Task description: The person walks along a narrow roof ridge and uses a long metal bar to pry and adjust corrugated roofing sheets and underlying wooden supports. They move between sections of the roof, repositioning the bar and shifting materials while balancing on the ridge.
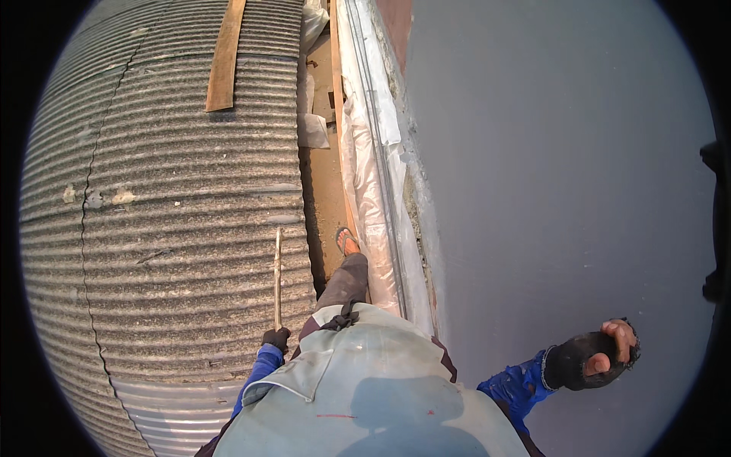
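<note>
My left hand (pixel 276 337), in a dark glove, is closed around the lower end of a thin, pale stick (pixel 278 278). The stick points away from me over the corrugated roof sheets (pixel 190 251). Out to the right, my right hand (pixel 592 359) wears a black fingerless glove. Its bare fingers are loosely curled and the thumb is apart from them, with nothing visible in it. The smooth grey wall (pixel 563 190) is behind that hand; whether they touch cannot be told.
A sandalled foot (pixel 347 242) stands in the narrow brown gutter (pixel 326 183) beside the roof edge. Plastic sheeting (pixel 365 183) and long thin rods (pixel 378 137) run along the wall's base. A wooden plank (pixel 225 65) lies farther up the roof.
</note>
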Tool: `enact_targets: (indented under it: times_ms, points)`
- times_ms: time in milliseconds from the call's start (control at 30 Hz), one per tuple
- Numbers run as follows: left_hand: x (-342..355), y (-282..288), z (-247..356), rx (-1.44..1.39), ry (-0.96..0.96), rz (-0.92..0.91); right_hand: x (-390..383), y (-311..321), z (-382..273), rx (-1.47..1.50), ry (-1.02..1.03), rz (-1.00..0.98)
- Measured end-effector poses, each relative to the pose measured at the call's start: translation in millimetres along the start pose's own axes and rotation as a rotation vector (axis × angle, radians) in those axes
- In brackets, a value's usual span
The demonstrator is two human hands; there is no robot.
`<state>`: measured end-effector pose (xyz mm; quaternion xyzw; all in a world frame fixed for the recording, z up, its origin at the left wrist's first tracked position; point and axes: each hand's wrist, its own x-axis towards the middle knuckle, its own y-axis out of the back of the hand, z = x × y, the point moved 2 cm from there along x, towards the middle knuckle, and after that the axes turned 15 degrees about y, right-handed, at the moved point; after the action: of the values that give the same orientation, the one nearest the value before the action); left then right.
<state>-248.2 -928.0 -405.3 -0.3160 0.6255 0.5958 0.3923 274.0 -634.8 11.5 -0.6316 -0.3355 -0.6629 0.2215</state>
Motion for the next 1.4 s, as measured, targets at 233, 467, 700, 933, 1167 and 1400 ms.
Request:
enact_targets:
  times_ms: [233,467,700,933,1167,1400]
  points:
    - [3.4,77.9,139.7,-0.214,0.182,0.009,82.1,-251.5,73.4,0.014,-0.045,-0.160]
    - [-18.5,135.3,231.5,-0.121,0.032,0.071,97.5,-335.1,135.2,-0.379,0.236,-0.315]
    - [-3.6,167.6,247.8,-0.072,0.104,0.110,83.6,-338.1,145.0,-0.751,0.230,-0.180]
    - [82.9,176.3,264.3,-0.066,0.137,0.106,108.3,-431.7,156.6,-0.441,-0.184,0.330]
    - [139.4,241.7,408.2,0.042,0.169,0.156,130.5,-646.4,232.4,-0.053,-0.083,0.048]
    - [116.4,338.9,569.7,-0.164,0.146,0.099,134.6,-721.7,273.6,-0.606,0.286,-0.209]
